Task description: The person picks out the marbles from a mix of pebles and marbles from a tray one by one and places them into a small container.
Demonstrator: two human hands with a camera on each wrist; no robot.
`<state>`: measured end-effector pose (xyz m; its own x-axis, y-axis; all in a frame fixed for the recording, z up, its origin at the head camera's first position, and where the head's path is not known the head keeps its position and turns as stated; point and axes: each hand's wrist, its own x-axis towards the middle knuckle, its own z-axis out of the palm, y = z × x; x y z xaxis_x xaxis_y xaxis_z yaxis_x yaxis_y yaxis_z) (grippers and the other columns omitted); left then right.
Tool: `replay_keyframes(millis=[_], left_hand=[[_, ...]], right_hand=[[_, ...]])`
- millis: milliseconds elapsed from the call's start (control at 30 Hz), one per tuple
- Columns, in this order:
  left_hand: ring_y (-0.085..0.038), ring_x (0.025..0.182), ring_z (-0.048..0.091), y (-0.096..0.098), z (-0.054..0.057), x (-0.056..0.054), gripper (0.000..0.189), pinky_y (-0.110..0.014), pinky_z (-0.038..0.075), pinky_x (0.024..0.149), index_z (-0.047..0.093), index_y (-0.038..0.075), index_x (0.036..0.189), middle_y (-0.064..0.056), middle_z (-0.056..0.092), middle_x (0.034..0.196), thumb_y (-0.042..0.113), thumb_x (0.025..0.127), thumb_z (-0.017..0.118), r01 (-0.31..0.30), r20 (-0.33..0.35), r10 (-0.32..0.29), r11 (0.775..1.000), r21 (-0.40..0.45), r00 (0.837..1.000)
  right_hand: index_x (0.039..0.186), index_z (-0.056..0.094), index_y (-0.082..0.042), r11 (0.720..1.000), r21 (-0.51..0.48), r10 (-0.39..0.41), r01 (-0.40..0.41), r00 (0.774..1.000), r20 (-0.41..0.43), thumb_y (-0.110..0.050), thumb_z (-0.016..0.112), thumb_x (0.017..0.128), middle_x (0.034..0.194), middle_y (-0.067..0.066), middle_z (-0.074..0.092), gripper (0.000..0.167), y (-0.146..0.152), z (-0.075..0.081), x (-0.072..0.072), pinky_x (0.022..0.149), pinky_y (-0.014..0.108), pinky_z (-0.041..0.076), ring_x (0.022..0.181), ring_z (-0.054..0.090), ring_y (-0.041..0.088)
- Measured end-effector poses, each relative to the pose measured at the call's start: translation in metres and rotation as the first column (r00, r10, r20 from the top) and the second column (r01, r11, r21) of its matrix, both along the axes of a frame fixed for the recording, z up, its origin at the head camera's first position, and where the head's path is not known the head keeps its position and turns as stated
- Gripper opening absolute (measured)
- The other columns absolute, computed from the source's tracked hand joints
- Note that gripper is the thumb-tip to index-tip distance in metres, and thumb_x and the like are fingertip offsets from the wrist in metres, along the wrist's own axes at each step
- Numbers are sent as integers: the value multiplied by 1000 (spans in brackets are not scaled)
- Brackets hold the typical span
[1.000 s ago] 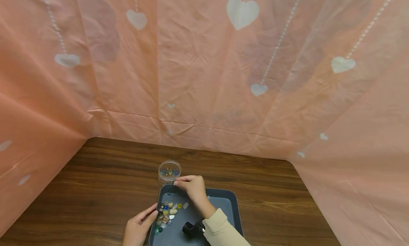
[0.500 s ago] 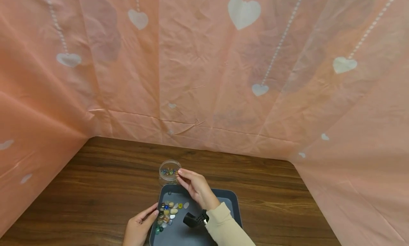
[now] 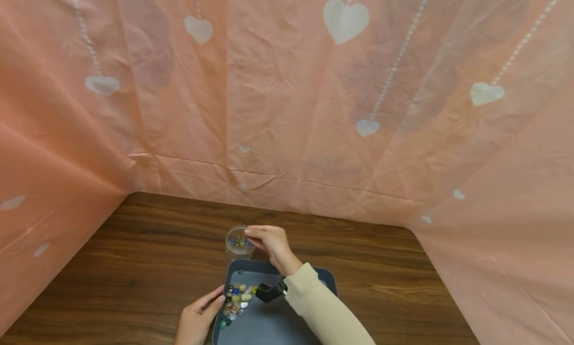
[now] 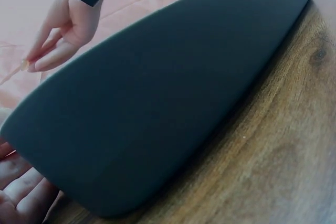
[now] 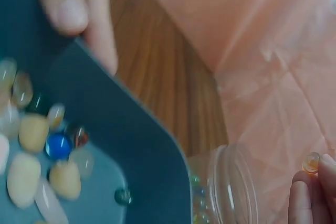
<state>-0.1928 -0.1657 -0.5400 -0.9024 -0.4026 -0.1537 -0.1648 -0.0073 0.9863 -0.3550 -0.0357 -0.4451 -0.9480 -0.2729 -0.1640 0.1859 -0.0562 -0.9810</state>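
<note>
My right hand (image 3: 274,244) is at the right side of a clear round jar (image 3: 229,251), its fingertips over the rim. Between thumb and fingers it pinches a clear, amber-tinted glass marble (image 5: 311,162), seen in the right wrist view. Inside the jar lie several small coloured marbles (image 3: 240,242). With my left hand (image 3: 196,319) I hold the left rim of a dark grey tray (image 3: 273,321), thumb at the edge and fingers along the outside. A mix of pebbles (image 5: 24,179) and marbles, one of them bright blue (image 5: 59,146), lies along the tray's left side.
The jar stands on the wooden table (image 3: 148,265) just beyond the tray's far left corner. A dark green marble (image 5: 124,197) sits apart in that corner. Pink curtain (image 3: 291,111) with white hearts encloses the table at the back and sides.
My right hand has risen from low by the jar's front to its rim, fingertips now over the opening. The left hand keeps its hold on the tray.
</note>
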Motion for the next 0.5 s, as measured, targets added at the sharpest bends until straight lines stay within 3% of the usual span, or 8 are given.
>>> replay_keyframes(millis=[67,133,200,267,300,333,500], left_hand=[[2,86,67,0,1,0,40,-19,55,72,69,3,124,-18,68,124,23,90,75,0,-5,0,1000,-3,1000],[3,86,66,0,1,1,39,-18,55,72,69,3,123,-18,68,123,23,90,75,-1,-9,1,1000,-14,1000],[5,87,65,0,2,1,39,-17,55,73,70,3,123,-17,68,124,22,90,75,-4,-14,4,1000,-21,1000],[6,87,64,0,3,1,39,-17,54,73,70,3,123,-17,68,124,22,90,75,-4,-13,4,1000,-27,1000],[5,87,64,0,3,1,39,-17,54,73,69,3,123,-17,68,124,22,90,74,-4,-12,3,1000,-25,1000],[6,87,64,0,3,0,39,-17,54,73,69,2,123,-17,68,124,22,90,74,-3,-11,3,1000,-26,1000],[5,88,64,0,2,0,39,-17,54,73,70,3,123,-17,68,124,23,89,75,1,-6,-1,999,-33,1000]], right_hand=[[106,73,10,997,71,10,-4,997,-75,-3,76,85,97,18,77,25,-3,0,-2,86,36,59,87,75,19],[98,77,7,978,209,23,24,976,-219,-5,78,83,91,17,77,19,-7,-1,-4,77,31,60,81,75,17],[90,79,4,932,353,56,85,927,-371,-6,79,82,86,16,77,13,-11,-3,-6,67,26,59,76,74,18],[86,80,1,866,473,101,164,868,-486,-6,79,82,82,14,78,8,-14,-6,-8,61,22,56,73,73,18],[85,80,-1,834,516,126,197,842,-524,-6,79,82,81,12,78,7,-15,-7,-8,58,19,53,73,73,18],[85,80,0,819,535,149,208,823,-548,-4,78,82,82,12,78,6,-16,-9,-8,58,19,53,72,73,19],[86,79,2,808,550,203,210,778,-595,0,78,80,82,13,78,6,-19,-14,-6,57,17,51,73,73,22]])
